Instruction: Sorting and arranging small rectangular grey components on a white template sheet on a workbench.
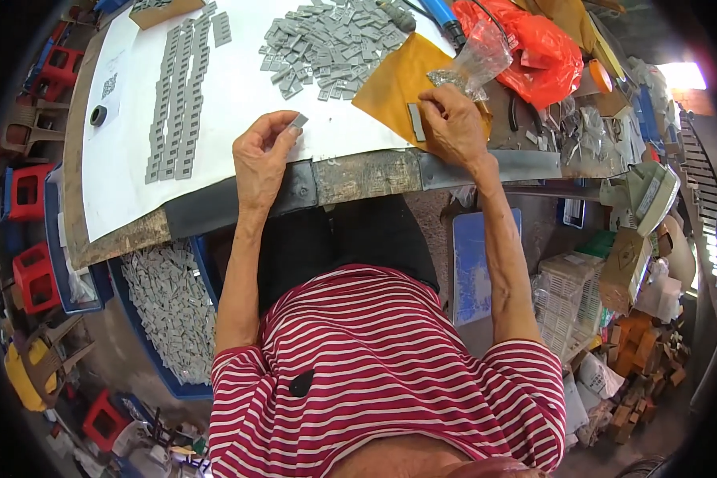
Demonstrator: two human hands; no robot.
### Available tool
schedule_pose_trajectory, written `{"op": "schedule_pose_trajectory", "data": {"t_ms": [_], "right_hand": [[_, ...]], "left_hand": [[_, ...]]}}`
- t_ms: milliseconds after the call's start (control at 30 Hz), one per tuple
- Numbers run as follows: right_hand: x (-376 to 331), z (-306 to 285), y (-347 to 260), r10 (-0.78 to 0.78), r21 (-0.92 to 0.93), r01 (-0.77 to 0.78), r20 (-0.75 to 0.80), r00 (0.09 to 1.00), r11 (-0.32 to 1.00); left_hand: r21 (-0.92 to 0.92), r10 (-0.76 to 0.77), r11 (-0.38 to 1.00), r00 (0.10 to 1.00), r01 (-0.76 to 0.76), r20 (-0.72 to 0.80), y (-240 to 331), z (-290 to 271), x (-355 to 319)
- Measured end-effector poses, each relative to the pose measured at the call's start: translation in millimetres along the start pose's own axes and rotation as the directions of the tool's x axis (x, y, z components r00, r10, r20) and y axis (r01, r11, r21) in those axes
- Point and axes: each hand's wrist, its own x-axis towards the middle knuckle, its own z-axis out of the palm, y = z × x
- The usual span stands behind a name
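Note:
Pinched between the thumb and fingers of my left hand (261, 155) is a small flat grey piece (299, 120), held over the white sheet near the table's front edge. My right hand (458, 127) is closed, its fingertips bent down over a mustard-brown sheet (386, 86); anything in them is hidden. Beside those fingertips a narrow grey bar (417, 122) lies on the brown sheet. Just beyond the right hand is a clear plastic bag (486, 60) with small shiny metal parts (448, 78) at its mouth.
Grey pieces form a loose heap (334, 44) at the far middle and long rows (179, 103) on the left. A black ring (98, 115), a red plastic bag (542, 56) and a blue tool (444, 20) lie around. A blue bin (167, 311) of pieces stands below left.

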Motion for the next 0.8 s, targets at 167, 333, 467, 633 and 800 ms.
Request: {"op": "schedule_pose_trajectory", "data": {"t_ms": [167,333,467,633,800], "right_hand": [[5,2,3,-0.091,-0.022,0.093,0.094,0.991,0.995],[9,3,4,-0.242,-0.178,0.277,0.198,0.950,0.944],[13,2,9,-0.300,-0.218,0.355,0.251,0.920,0.909],[16,1,7,-0.353,-0.213,0.425,0.305,0.884,0.880],[19,3,12,-0.415,-0.230,0.495,0.322,0.851,0.838]], "left_hand": [[-0.017,0.012,1.000,1.000,-0.012,-0.008,0,2,-1],[-0.010,0.018,1.000,1.000,-0.018,-0.011,-1,2,-1],[0.019,0.017,1.000,1.000,-0.017,0.003,1,2,-1],[0.039,0.022,0.999,1.000,-0.022,0.001,-1,2,0],[0.051,0.021,0.998,1.000,-0.021,0.002,0,2,-1]]}}
